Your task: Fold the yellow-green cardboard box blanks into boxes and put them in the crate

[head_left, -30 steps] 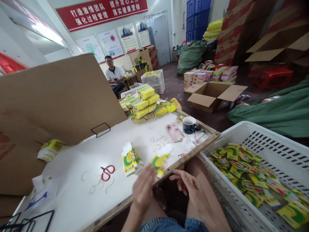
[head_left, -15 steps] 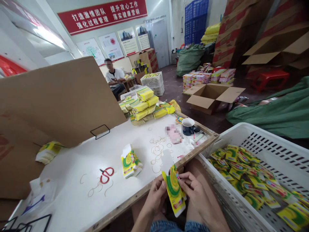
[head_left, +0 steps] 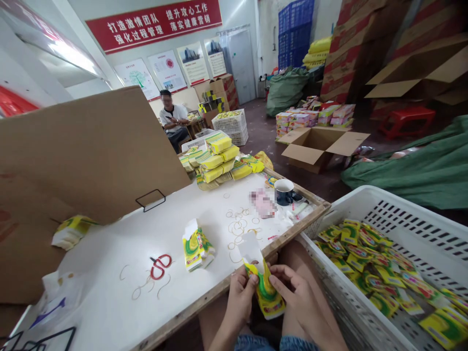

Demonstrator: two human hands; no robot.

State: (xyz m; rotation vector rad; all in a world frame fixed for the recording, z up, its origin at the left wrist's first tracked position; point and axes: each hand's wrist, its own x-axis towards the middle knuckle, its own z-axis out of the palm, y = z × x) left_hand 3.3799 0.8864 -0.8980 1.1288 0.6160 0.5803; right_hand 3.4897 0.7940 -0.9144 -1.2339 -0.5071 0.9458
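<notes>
A yellow and green printed carton [head_left: 268, 295] hangs between my hands over my lap, just past the table's front edge, its white flap raised toward the table. My left hand [head_left: 239, 292] pinches its left side, thumb on the printed face. The fingers of my right hand [head_left: 292, 287] are closed on its upper right edge. Several more flat cartons [head_left: 197, 246] stand in a small bundle on the white table [head_left: 109, 273]. Red-handled scissors [head_left: 161, 266] lie to the left of that bundle. Loose rubber bands [head_left: 237, 226] are scattered beyond my hands.
To my right, a white perforated crate [head_left: 365, 197] holds many yellow cartons. Stacked carton bundles [head_left: 219, 161] and a dark mug [head_left: 284, 192] stand toward the table's far side. A cardboard sheet [head_left: 91, 156] rises at the left. A person [head_left: 173, 114] sits in the background.
The carton's top has opened out between my hands, and its white flap has shifted slightly left. My left hand has moved up and right along the carton.
</notes>
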